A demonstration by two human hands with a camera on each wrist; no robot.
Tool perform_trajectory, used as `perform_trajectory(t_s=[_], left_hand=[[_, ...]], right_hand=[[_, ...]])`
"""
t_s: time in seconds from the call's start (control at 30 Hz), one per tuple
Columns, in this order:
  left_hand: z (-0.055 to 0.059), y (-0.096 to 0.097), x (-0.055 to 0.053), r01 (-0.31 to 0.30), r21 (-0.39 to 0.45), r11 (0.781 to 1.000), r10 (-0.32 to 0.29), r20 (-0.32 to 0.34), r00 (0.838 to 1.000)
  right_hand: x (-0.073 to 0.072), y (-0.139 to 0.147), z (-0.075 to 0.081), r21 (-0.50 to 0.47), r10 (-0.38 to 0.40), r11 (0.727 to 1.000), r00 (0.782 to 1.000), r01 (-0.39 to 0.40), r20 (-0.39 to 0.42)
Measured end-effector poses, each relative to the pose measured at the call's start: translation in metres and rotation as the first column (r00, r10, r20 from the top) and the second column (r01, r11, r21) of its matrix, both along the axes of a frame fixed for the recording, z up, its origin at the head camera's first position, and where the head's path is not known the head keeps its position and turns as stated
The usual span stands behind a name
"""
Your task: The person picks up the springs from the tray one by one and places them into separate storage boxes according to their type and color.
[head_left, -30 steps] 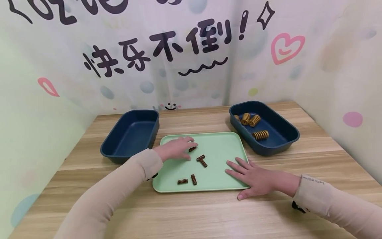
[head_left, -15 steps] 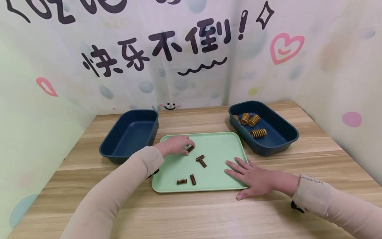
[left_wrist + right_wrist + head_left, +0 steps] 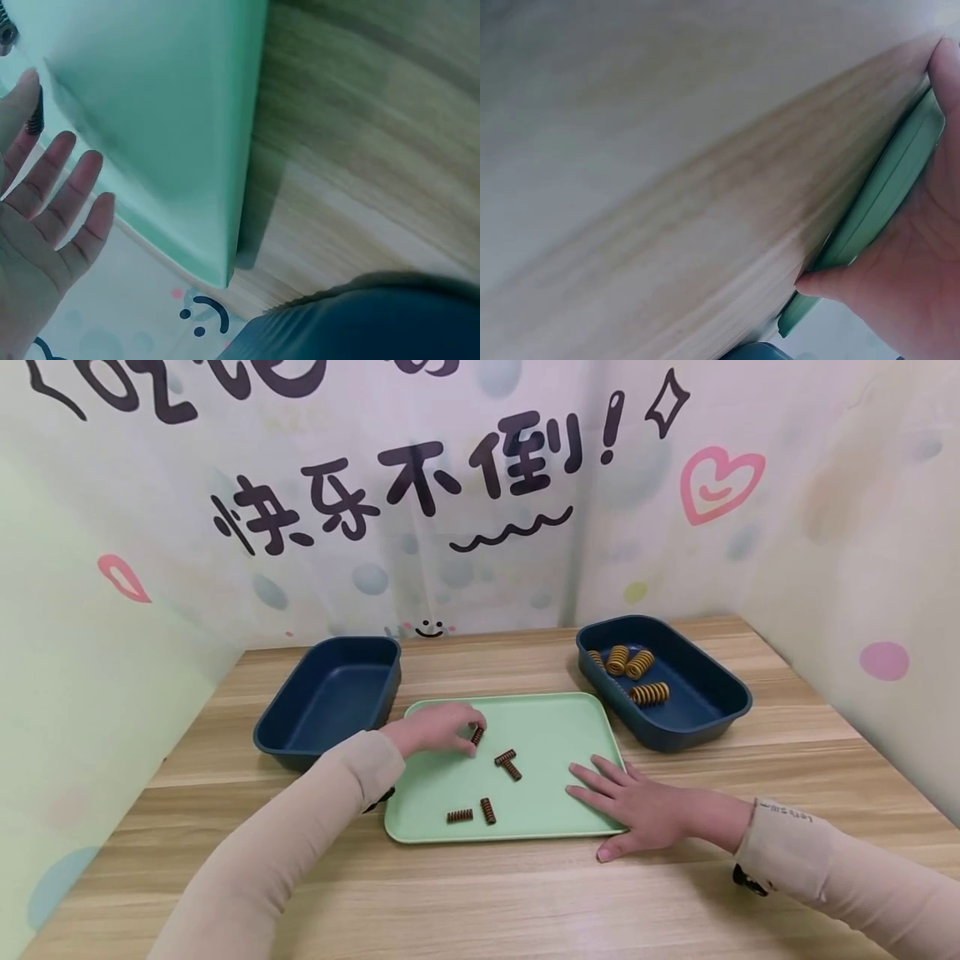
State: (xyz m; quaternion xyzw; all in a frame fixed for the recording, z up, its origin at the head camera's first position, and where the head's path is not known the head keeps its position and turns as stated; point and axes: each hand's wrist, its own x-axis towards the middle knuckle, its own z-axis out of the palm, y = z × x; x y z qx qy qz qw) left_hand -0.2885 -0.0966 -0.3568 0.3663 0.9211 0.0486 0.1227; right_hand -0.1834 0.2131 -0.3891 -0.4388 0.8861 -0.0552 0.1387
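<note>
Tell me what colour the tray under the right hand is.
The tray is plain pale green, seen best in the head view.

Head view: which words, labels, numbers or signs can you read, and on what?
"快乐不倒!" on the printed backdrop.
Its top row: cut off by the picture's edge, not fully readable.
Right sleeve cuff: lettering too blurred to read.
Green tray: no text visible.

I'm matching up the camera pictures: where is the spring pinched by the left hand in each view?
Head: a little below centre, the spring pinched by the left hand.
Left wrist: near the left edge, upper half, the spring partly hidden by the hand.
Right wrist: not in it.
Shared landmark: the green tray, in all three.
</note>
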Motion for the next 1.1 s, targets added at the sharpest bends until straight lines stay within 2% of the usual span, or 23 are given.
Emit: perform_trajectory(t_s=[0.13, 0.2, 0.47, 0.8, 1.0, 1.1], left_hand=[[0.007, -0.002, 0.002, -0.020, 0.063, 0.998, 0.019, 0.011, 1.000], [0.012, -0.004, 0.003, -0.008, 0.096, 0.995, 0.008, 0.006, 1.000], [0.038, -0.016, 0.002, -0.021, 0.174, 0.985, 0.022, -0.004, 1.000], [0.067, -0.048, -0.009, -0.075, 0.218, 0.973, 0.093, -0.071, 0.993], [0.080, -0.073, -0.019, -0.085, 0.238, 0.967, 0.106, -0.073, 0.992], [0.083, -0.085, -0.024, -0.067, 0.246, 0.967, 0.086, -0.068, 0.994]], right_hand=[[0.000, 0.000, 0.000, -0.001, -0.001, 1.000, 1.000, 0.001, 0.007], [0.000, 0.000, 0.001, -0.003, -0.002, 1.000, 1.000, 0.002, 0.010], [0.001, -0.001, 0.000, -0.015, 0.009, 1.000, 1.000, -0.009, -0.003], [0.001, -0.002, 0.001, -0.036, 0.014, 0.999, 1.000, -0.014, -0.001], [0.002, -0.001, 0.001, -0.037, 0.013, 0.999, 1.000, -0.013, -0.009], [0.002, 0.000, 0.000, -0.041, 0.010, 0.999, 1.000, -0.010, -0.001]])
